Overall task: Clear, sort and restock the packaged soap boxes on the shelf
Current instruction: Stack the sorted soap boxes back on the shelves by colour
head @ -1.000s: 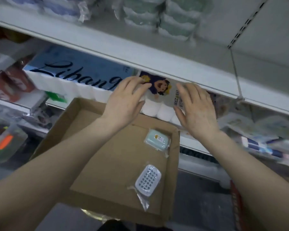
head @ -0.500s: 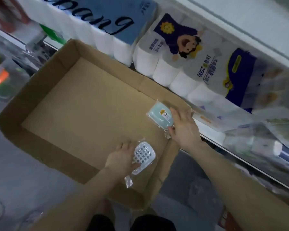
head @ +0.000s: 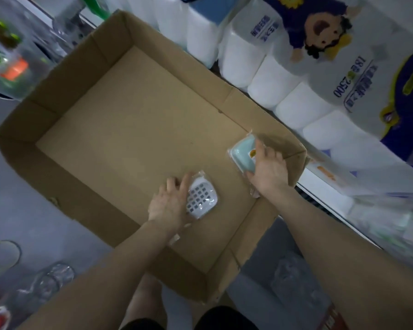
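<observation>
A shop: shelved tissue-roll packs [head: 284, 75].

- One view only, worn on the head; it looks steeply down from above the near side of the cardboard box [head: 105, 129];
- It faces far and slightly right, towards the toilet-roll packs [head: 272, 75]; the frame is tilted;
- Close range; both forearms enter from the near edge, with the left hand [head: 169, 206] and right hand [head: 270, 170] at mid-frame.

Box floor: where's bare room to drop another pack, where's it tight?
Bare: most of the cardboard box floor, from its left and far walls to the white soap box; also a strip between that and the mint soap box. Crowded: the right side, where the left hand grips the white pack and the right hand the mint one by the wall.
</observation>
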The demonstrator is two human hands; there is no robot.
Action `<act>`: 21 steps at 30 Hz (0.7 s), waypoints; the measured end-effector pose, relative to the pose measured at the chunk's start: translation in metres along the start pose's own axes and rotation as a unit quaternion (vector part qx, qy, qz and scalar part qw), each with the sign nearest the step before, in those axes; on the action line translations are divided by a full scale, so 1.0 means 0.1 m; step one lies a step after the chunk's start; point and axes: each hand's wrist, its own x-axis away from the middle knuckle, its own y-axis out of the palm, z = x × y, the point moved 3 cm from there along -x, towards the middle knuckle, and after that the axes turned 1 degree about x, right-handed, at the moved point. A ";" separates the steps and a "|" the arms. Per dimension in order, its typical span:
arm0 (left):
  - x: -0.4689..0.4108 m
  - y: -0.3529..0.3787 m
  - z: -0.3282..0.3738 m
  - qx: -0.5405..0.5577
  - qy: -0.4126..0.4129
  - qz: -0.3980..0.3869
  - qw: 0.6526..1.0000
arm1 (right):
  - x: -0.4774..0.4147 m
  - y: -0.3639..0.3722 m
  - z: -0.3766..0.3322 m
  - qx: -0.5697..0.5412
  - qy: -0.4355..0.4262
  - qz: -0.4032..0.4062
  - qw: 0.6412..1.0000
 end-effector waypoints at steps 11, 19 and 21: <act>-0.39 -0.75 -0.53 -0.181 0.136 0.182 0.957 | 0.35 0.14 -0.45 -0.041 0.026 -0.001 0.999; -0.41 -0.47 -0.66 -0.126 0.131 0.172 0.968 | 0.41 0.32 -0.54 -0.037 0.044 -0.002 0.998; -0.51 -0.47 -0.70 -0.122 0.119 0.131 0.977 | 0.39 0.32 -0.57 -0.036 0.049 -0.004 0.998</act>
